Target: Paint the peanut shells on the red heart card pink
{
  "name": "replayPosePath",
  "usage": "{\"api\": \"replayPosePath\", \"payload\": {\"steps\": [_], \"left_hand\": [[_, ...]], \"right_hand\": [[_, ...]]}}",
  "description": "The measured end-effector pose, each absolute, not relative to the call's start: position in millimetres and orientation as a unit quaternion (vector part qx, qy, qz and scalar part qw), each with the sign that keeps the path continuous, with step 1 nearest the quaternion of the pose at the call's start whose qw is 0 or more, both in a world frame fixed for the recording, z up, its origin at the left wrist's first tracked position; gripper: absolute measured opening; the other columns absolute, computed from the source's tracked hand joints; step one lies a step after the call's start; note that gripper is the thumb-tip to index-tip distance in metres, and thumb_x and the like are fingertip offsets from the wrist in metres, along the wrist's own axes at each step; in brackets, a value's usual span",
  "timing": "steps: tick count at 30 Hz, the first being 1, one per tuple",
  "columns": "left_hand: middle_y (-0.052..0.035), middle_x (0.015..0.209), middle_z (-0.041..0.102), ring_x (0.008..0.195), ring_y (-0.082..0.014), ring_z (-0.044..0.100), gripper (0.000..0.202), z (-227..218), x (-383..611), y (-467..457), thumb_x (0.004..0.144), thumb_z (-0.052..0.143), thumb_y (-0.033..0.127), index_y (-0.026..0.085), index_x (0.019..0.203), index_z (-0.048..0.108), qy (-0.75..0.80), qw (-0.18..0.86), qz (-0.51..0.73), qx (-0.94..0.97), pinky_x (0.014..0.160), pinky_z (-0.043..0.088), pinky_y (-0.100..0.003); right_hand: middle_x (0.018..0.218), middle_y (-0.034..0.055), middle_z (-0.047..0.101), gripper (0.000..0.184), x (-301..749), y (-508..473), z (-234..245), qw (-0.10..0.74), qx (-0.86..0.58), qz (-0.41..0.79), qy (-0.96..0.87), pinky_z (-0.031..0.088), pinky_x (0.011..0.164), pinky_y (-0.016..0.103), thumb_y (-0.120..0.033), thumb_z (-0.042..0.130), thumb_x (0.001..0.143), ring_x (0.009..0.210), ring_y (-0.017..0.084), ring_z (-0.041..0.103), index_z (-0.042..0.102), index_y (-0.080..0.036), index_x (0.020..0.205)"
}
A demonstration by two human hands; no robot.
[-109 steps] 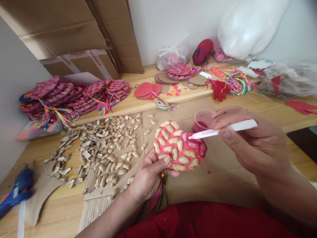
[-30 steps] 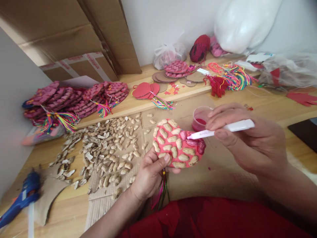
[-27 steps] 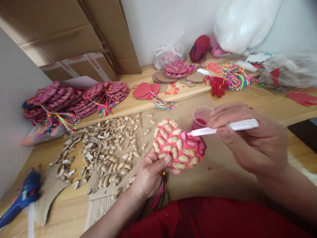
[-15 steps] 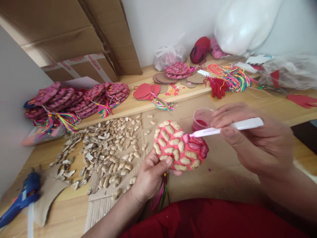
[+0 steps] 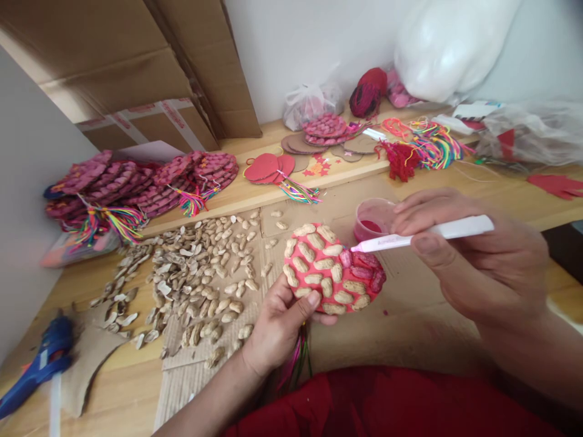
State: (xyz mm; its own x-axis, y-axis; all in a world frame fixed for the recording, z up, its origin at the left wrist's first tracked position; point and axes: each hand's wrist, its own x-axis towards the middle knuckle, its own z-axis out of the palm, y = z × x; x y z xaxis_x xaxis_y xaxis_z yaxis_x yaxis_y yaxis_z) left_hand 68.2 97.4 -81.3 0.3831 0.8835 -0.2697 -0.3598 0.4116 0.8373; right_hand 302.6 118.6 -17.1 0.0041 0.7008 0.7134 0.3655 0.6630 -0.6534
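Observation:
My left hand (image 5: 289,315) is closed on the lower left edge of a red disc (image 5: 314,262) covered with peanut shells, thumb on top. Most of the shells are plain tan; several at the disc's right side are coloured pink (image 5: 362,272). A coloured tassel (image 5: 298,358) hangs below it. In my right hand (image 5: 473,261) is a white paint marker (image 5: 423,237), pinched between thumb and fingers. Its pink tip is at a pink shell near the disc's upper right. Behind the marker stands a clear plastic cup (image 5: 376,215) with dark pink liquid.
Loose peanut shells (image 5: 209,267) spread over cardboard at the left. A blue glue gun (image 5: 43,364) lies at the far left. Finished pink discs (image 5: 104,182) are stacked along the back ledge, with red discs (image 5: 266,168), tassels (image 5: 437,145) and yarn (image 5: 367,94).
The disc and my left hand have shifted slightly right. My right hand and the marker have also moved a little right, the tip staying near the same pink shell.

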Motion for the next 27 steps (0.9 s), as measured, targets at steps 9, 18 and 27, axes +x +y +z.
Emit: {"api": "replayPosePath", "payload": {"steps": [9, 18, 27], "left_hand": [[-0.0099, 0.115, 0.075, 0.093, -0.0243, 0.074, 0.035, -84.5, 68.1, 96.3, 0.087, 0.077, 0.025, 0.02, 0.119, 0.065, 0.376, 0.744, 0.425, 0.351, 0.067, 0.064, -0.029], [-0.0091, 0.115, 0.075, 0.093, -0.0219, 0.075, 0.036, -86.2, 68.5, 97.5, 0.09, 0.074, 0.023, 0.02, 0.124, 0.062, 0.355, 0.749, 0.43, 0.358, 0.068, 0.064, -0.027], [-0.0085, 0.112, 0.075, 0.092, -0.0202, 0.074, 0.03, -88.0, 66.8, 96.8, 0.091, 0.073, 0.024, 0.019, 0.119, 0.064, 0.351, 0.747, 0.432, 0.363, 0.067, 0.063, -0.025]], "right_hand": [[0.085, 0.0022, 0.07, 0.025, 302.8, 120.6, -17.3, 0.591, -0.385, 0.154, -0.693, 0.058, 0.092, 0.045, -0.007, 0.065, 0.083, 0.086, 0.021, 0.067, 0.074, -0.026, 0.097], [0.084, 0.0018, 0.07, 0.024, 303.7, 117.7, -15.9, 0.585, -0.385, 0.138, -0.7, 0.058, 0.091, 0.044, -0.006, 0.064, 0.084, 0.085, 0.02, 0.067, 0.073, -0.024, 0.096], [0.088, 0.0028, 0.069, 0.021, 303.5, 116.5, -16.0, 0.592, -0.387, 0.141, -0.693, 0.057, 0.089, 0.044, -0.005, 0.064, 0.085, 0.087, 0.019, 0.068, 0.071, -0.021, 0.096]]}}
